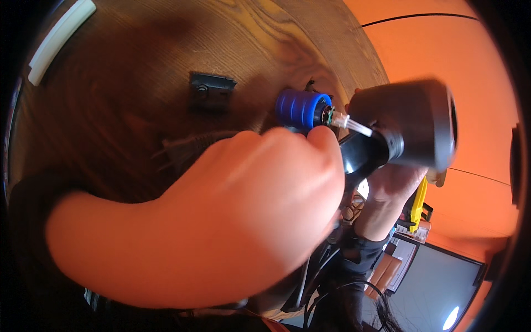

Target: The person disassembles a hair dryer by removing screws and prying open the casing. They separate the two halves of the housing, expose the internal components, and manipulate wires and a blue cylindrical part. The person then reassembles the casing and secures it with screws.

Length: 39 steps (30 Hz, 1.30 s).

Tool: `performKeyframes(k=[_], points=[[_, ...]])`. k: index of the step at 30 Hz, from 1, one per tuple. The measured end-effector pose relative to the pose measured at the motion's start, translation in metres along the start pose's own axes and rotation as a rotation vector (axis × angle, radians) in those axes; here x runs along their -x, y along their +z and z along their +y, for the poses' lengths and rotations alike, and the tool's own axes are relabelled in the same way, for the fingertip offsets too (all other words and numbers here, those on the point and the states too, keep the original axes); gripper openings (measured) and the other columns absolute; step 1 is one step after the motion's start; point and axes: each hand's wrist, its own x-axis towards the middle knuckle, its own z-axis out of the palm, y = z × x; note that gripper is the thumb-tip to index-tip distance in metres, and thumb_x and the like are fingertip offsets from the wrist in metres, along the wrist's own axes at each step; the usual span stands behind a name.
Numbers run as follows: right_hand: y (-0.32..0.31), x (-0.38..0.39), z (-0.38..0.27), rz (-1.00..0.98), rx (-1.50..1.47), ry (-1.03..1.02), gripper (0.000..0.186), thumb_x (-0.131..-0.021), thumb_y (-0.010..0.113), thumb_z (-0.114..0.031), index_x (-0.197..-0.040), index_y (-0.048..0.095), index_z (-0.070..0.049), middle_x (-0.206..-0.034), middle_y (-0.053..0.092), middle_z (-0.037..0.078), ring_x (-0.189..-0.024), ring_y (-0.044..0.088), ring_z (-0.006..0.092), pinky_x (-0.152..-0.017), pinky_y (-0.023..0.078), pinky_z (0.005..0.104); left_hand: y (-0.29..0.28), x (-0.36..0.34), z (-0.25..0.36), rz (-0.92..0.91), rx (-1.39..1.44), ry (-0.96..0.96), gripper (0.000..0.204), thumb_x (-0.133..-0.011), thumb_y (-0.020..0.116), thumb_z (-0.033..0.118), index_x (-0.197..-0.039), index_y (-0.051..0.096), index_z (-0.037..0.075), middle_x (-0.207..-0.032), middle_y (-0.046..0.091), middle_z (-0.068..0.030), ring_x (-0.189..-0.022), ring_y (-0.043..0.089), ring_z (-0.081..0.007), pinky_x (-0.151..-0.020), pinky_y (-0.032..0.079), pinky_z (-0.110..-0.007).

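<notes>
My left hand (271,182) reaches in from the left with its back toward me, closed and slightly blurred. Its fingertips are hidden, so what they grip does not show clearly. Just beyond its knuckles is a blue ribbed cylinder (298,108); small electronic parts show at its right end. A pale, clear-looking slim piece (354,124) runs from that end toward a black barrel-shaped housing (406,122) with a glossy black neck (362,152). Underneath the housing, my right hand (395,180) is closed around it, mostly covered by it.
A small black bracket-like part (213,86) lies on the brown wooden table (265,33). Dark pronged parts (177,152) lie beside my left hand. A white curved strip (61,41) rests at the far left. Black cables (326,271) hang near my right sleeve. An orange wall (442,50) stands at right.
</notes>
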Motion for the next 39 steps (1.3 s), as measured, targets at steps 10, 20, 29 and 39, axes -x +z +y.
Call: performKeyframes(k=[10, 20, 29, 39], points=[[-0.004, 0.011, -0.002, -0.041, 0.432, -0.164, 0.060, -0.089, 0.050, -0.037, -0.136, 0.030, -0.006, -0.130, 0.042, 0.018, -0.118, 0.044, 0.0284, -0.099, 0.037, 0.0422, 0.020, 0.011, 0.004, 0.065, -0.781, 0.161, 0.024, -0.067, 0.063, 0.007, -0.087, 0.057, -0.005, -0.064, 0.047, -0.0058, -0.047, 0.049, -0.0137, -0.040, 0.038, -0.025], [-0.002, 0.020, 0.008, -0.024, 1.055, -0.276, 0.051, -0.094, 0.043, -0.029, -0.137, 0.027, -0.006, -0.129, 0.043, 0.020, -0.112, 0.050, 0.0296, -0.096, 0.041, 0.0389, 0.025, 0.015, 0.006, 0.167, -0.989, 0.274, 0.011, -0.068, 0.057, -0.001, -0.079, 0.059, -0.002, -0.064, 0.047, -0.0045, -0.048, 0.045, -0.0113, -0.042, 0.031, -0.021], [-0.015, 0.019, 0.004, -0.043, 0.028, -0.025, 0.045, -0.094, 0.041, -0.027, -0.132, 0.031, -0.004, -0.121, 0.047, 0.020, -0.105, 0.052, 0.0314, -0.089, 0.044, 0.0381, 0.025, 0.016, 0.007, 0.137, -0.960, 0.274, 0.011, -0.069, 0.058, 0.000, -0.080, 0.060, -0.002, -0.067, 0.051, -0.0067, -0.050, 0.047, -0.0123, -0.045, 0.033, -0.022], [-0.026, 0.021, 0.005, 0.018, 0.081, -0.024, 0.039, -0.094, 0.042, -0.025, -0.125, 0.036, -0.002, -0.113, 0.050, 0.019, -0.097, 0.055, 0.0290, -0.081, 0.046, 0.0349, 0.026, 0.014, -0.003, -0.055, -0.898, 0.186, 0.028, -0.066, 0.062, 0.008, -0.090, 0.056, -0.003, -0.068, 0.052, -0.0072, -0.053, 0.054, -0.0161, -0.047, 0.043, -0.024]])
